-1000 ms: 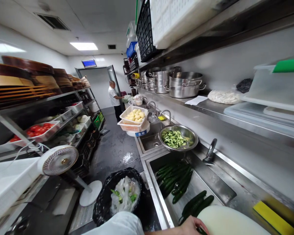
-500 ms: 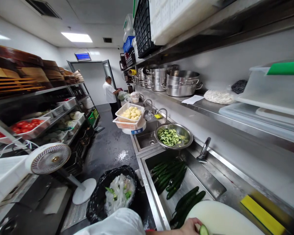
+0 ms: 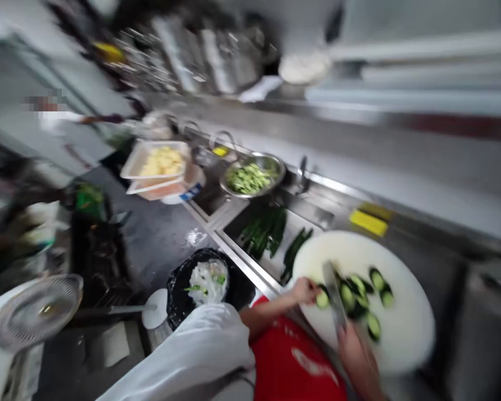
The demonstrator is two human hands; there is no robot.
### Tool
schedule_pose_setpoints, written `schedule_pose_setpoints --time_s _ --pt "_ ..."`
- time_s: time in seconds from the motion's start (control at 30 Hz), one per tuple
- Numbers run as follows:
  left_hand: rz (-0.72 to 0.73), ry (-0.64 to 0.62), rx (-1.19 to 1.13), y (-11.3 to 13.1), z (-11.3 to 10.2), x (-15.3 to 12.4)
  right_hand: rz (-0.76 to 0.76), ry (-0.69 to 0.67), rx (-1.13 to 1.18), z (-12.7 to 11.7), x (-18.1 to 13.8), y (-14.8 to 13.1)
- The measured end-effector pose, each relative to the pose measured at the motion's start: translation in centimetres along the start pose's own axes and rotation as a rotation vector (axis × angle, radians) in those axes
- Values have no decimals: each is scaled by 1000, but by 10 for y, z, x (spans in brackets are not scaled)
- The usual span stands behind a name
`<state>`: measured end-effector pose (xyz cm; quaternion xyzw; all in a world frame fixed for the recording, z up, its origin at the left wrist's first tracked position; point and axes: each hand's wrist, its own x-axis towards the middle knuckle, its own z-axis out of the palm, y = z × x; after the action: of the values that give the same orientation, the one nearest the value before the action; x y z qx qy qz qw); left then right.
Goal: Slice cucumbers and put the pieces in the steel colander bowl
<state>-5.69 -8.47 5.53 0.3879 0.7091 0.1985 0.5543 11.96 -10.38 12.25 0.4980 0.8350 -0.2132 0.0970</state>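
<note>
The picture is smeared by motion. My left hand [image 3: 305,290] is closed on the end of a cucumber [image 3: 322,298] at the near edge of a round white cutting board [image 3: 404,328]. My right hand [image 3: 359,356] grips a knife [image 3: 333,298] whose blade points away from me across the cucumber. Several cut cucumber pieces [image 3: 369,289] lie on the board to the right of the blade. Whole cucumbers [image 3: 265,231] lie in the steel sink [image 3: 234,228] just beyond the board.
A metal bowl of sliced cucumber [image 3: 250,178] stands behind the sink, with a basket of potatoes [image 3: 161,161] to its left. A black-bagged bin [image 3: 204,284] and a fan [image 3: 33,312] stand on the floor. A yellow sponge [image 3: 367,221] lies on the counter. Another person [image 3: 54,111] is far back.
The view has swung down and to the right, bringing the cutting board, cucumber pieces, knife and my right hand into sight. My left hand stays on the cucumber.
</note>
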Motion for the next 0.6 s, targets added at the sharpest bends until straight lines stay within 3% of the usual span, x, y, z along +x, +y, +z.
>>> schedule_pose_setpoints --time_s 0.07,0.13,0.2,0.27,0.6 --pt "19 -22 83 -8 2 7 134 -85 43 13 -18 1" --pt "308 135 185 -18 6 19 267 -109 41 20 -16 3" --pt "597 150 231 -27 11 25 334 -162 45 23 -8 5" --pt "769 104 293 -33 14 25 344 -199 39 25 -3 5" --pt "942 -45 589 -40 17 36 348 -257 -7 34 -9 3"
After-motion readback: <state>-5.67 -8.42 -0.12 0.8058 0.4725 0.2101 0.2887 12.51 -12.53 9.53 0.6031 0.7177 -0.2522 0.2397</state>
